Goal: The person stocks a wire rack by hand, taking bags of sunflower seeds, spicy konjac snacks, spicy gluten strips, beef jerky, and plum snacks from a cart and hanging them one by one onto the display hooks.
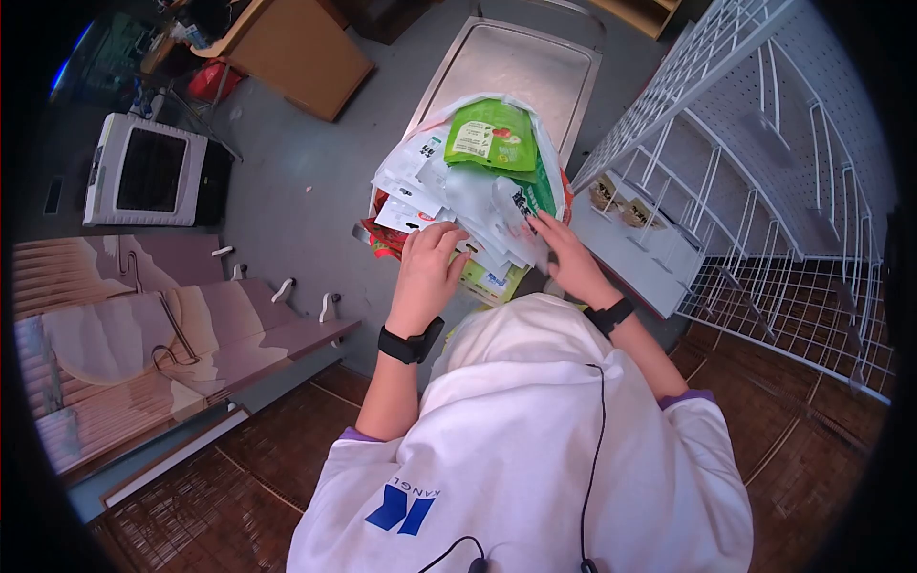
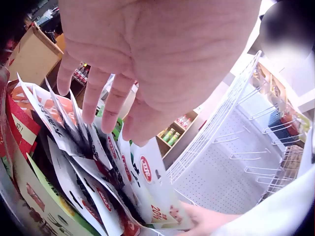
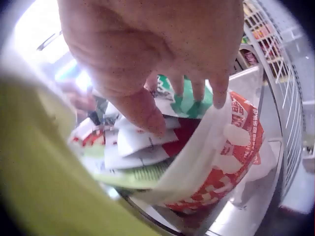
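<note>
A plastic bag (image 1: 565,205) full of flat packets stands before the person; its orange-printed side (image 3: 241,162) shows in the right wrist view. White packets (image 1: 411,183) lie stacked inside, with a green packet (image 1: 489,136) on top at the far end. The left hand (image 1: 425,272) is over the near left packets; in its wrist view the fingers (image 2: 114,105) extend loosely above upright white packets (image 2: 147,179). At the near right, the right hand (image 1: 578,269) is beside the packets, its fingers (image 3: 197,90) spread over the bag's mouth. Fingertip contact is hard to tell.
Beneath the bag is a metal cart (image 1: 511,67). White wire racks (image 1: 764,181) with hooks stand at right. A panel with hooks (image 1: 191,334) is at left, behind it a white appliance (image 1: 143,172). A wooden desk (image 1: 296,57) stands at the far left.
</note>
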A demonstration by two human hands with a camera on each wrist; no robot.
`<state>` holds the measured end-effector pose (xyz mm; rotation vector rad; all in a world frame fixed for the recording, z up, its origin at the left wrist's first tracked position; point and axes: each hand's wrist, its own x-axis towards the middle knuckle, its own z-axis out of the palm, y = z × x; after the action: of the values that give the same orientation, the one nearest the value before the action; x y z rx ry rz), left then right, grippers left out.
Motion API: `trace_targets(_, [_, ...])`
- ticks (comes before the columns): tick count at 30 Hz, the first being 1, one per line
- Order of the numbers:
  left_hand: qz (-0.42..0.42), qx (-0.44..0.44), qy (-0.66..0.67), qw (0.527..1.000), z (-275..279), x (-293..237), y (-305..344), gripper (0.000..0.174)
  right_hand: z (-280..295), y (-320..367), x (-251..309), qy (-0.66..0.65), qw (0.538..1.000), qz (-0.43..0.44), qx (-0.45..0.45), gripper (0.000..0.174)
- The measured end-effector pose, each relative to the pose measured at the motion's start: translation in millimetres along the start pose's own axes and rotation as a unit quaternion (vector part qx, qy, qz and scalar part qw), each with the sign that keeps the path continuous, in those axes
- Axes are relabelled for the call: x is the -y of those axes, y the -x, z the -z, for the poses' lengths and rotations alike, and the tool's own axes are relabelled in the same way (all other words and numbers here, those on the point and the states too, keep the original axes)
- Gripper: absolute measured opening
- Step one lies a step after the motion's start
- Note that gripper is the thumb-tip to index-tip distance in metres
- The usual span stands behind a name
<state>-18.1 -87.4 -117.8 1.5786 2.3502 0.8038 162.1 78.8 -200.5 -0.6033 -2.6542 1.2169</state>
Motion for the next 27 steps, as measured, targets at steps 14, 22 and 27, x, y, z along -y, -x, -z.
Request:
trace_targets(14, [-0.011,0.003,-0.003,1.0,1,5,7,0.022,-13,-19,-41,-0.395,0.867,-0.254,-0.167,0.039])
trace_targets(22, [-0.042,0.039,0.024,0.998,-22,-2,-4,0.032,-22,-20,-25,-0.258,0.948,-0.117,-0.144,0.026])
trace_targets(27, [-0.021,0.138,0.077,0.987,-50,-12,-10,0.041,-16,-14,-3,-0.035,0.995,-0.019,-0.096,0.047])
